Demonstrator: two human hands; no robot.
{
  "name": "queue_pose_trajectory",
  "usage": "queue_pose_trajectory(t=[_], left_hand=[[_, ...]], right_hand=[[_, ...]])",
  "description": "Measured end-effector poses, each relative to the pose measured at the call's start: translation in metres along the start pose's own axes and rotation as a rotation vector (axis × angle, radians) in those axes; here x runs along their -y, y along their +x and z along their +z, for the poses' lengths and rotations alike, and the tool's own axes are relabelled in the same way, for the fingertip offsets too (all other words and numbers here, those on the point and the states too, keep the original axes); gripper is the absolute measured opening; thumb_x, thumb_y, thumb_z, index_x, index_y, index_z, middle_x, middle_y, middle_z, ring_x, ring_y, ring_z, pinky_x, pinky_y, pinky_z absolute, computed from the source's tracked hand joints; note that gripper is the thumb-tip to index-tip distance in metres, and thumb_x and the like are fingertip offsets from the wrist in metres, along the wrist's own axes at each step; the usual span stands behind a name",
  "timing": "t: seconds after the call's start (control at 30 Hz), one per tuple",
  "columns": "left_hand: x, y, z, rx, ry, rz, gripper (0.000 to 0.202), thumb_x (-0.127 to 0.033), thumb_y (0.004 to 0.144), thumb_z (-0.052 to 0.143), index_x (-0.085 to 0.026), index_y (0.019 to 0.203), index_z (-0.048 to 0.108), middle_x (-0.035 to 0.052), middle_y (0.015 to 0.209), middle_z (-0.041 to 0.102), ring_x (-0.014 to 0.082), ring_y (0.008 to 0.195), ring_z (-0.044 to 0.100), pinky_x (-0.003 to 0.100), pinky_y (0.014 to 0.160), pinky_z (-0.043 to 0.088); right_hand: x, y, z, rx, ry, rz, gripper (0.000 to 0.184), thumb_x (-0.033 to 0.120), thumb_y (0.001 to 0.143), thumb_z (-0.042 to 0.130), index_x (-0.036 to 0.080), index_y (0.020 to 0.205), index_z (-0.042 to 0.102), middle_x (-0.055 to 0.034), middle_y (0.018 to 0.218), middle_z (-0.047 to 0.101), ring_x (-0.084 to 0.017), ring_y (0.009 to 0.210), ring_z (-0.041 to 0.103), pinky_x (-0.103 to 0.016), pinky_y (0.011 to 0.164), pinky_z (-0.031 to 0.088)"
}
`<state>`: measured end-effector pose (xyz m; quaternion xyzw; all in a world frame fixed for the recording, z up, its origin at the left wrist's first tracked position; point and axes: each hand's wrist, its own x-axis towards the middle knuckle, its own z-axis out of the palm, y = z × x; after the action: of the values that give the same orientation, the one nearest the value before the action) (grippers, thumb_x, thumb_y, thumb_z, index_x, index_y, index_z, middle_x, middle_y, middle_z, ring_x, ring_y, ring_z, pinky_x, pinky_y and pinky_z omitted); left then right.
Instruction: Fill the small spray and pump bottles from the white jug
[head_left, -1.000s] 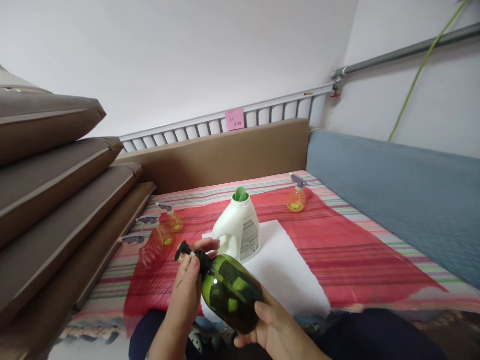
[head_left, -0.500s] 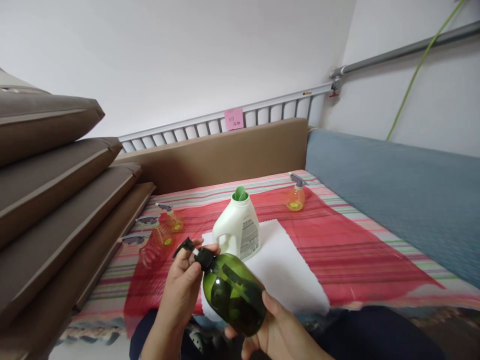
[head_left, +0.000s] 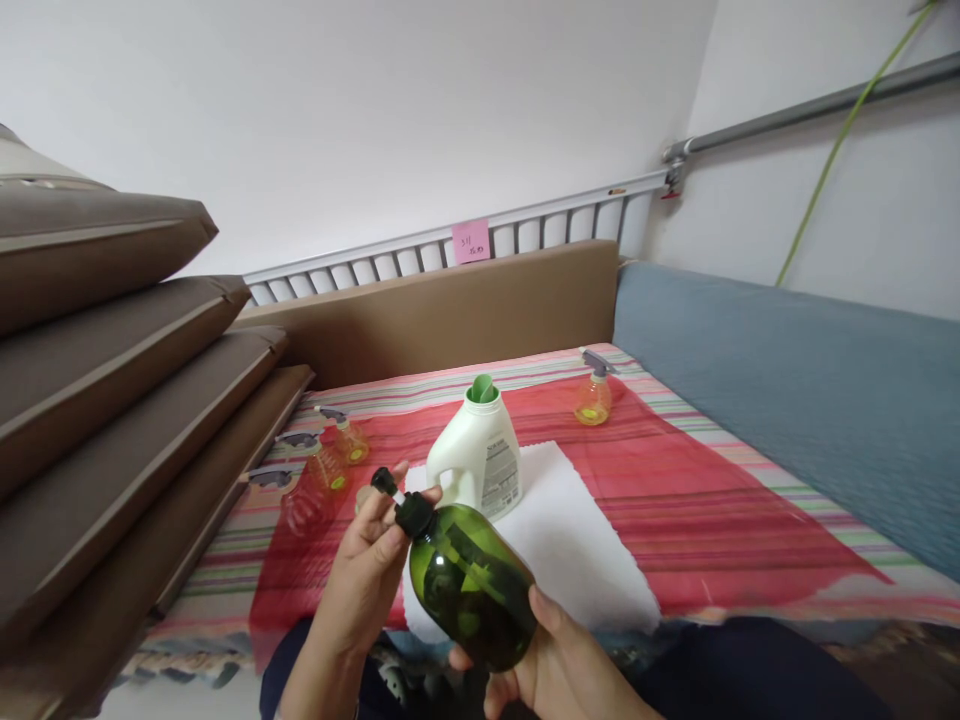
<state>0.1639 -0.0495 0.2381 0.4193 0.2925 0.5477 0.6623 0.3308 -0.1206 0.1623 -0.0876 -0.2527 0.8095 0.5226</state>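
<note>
My right hand (head_left: 559,665) cradles a dark green pump bottle (head_left: 469,585) from below, tilted with its neck up and to the left. My left hand (head_left: 371,565) pinches the bottle's black pump cap (head_left: 409,512) between thumb and fingers. Just behind the bottle a white detergent jug (head_left: 476,462) with a green spout stands on a white cloth (head_left: 559,535). All of it is over a red sheet (head_left: 675,510) spread on a striped cover.
Three small orange spray bottles (head_left: 330,470) lie at the left edge of the red sheet, another spray bottle (head_left: 594,395) stands at the back right. Stacked brown cushions (head_left: 112,400) rise on the left, a brown headboard (head_left: 450,305) behind, a blue mattress (head_left: 795,385) on the right.
The pump head has turned between my left fingers, its nozzle swinging round. The bottle has shifted slightly up and right in my right hand.
</note>
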Motion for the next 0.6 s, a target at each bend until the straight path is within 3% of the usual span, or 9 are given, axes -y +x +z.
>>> queue_pose_trajectory(t=[0.13, 0.3, 0.37, 0.5, 0.6], left_hand=[[-0.001, -0.001, 0.006, 0.030, 0.032, 0.084, 0.056, -0.047, 0.053, 0.084, -0.022, 0.101, 0.067, 0.0063, 0.096, 0.069, 0.0248, 0.095, 0.062, 0.033, 0.083, 0.048], [0.001, 0.001, 0.003, -0.095, 0.075, 0.089, 0.039, -0.040, 0.052, 0.085, -0.018, 0.081, 0.070, 0.0022, 0.078, 0.067, 0.0176, 0.075, 0.061, 0.027, 0.072, 0.047], [0.000, 0.001, 0.000, -0.072, 0.061, 0.070, 0.039, -0.039, 0.053, 0.085, -0.018, 0.084, 0.071, 0.0029, 0.078, 0.068, 0.0182, 0.077, 0.062, 0.028, 0.074, 0.046], [-0.001, 0.002, -0.002, 0.071, 0.072, 0.079, 0.039, -0.039, 0.059, 0.083, -0.018, 0.090, 0.072, 0.0050, 0.085, 0.069, 0.0213, 0.088, 0.062, 0.028, 0.079, 0.045], [0.003, 0.001, -0.002, 0.076, 0.044, 0.090, 0.038, -0.038, 0.061, 0.082, -0.021, 0.094, 0.072, 0.0038, 0.088, 0.069, 0.0206, 0.089, 0.062, 0.028, 0.080, 0.045]], right_hand=[[-0.001, 0.001, 0.000, -0.014, -0.031, -0.015, 0.052, 0.052, 0.085, 0.058, 0.017, 0.124, 0.056, -0.0170, 0.109, 0.067, -0.028, 0.090, 0.067, -0.027, 0.057, 0.053], [-0.002, 0.002, 0.002, -0.014, -0.032, 0.002, 0.056, 0.053, 0.081, 0.063, 0.018, 0.123, 0.058, -0.0159, 0.108, 0.069, -0.027, 0.087, 0.068, -0.027, 0.056, 0.054], [-0.002, 0.001, 0.001, -0.023, 0.024, 0.074, 0.062, 0.062, 0.080, 0.058, 0.016, 0.121, 0.060, -0.0157, 0.106, 0.070, -0.025, 0.079, 0.070, -0.025, 0.053, 0.054], [-0.001, 0.004, -0.006, -0.096, 0.181, 0.372, 0.088, 0.079, 0.080, 0.034, 0.002, 0.106, 0.066, -0.0178, 0.085, 0.073, -0.017, 0.059, 0.070, -0.018, 0.049, 0.050], [-0.001, 0.010, -0.011, -0.104, 0.217, 0.427, 0.091, 0.083, 0.077, 0.032, 0.003, 0.106, 0.067, -0.0166, 0.084, 0.074, -0.021, 0.068, 0.072, -0.022, 0.051, 0.053]])
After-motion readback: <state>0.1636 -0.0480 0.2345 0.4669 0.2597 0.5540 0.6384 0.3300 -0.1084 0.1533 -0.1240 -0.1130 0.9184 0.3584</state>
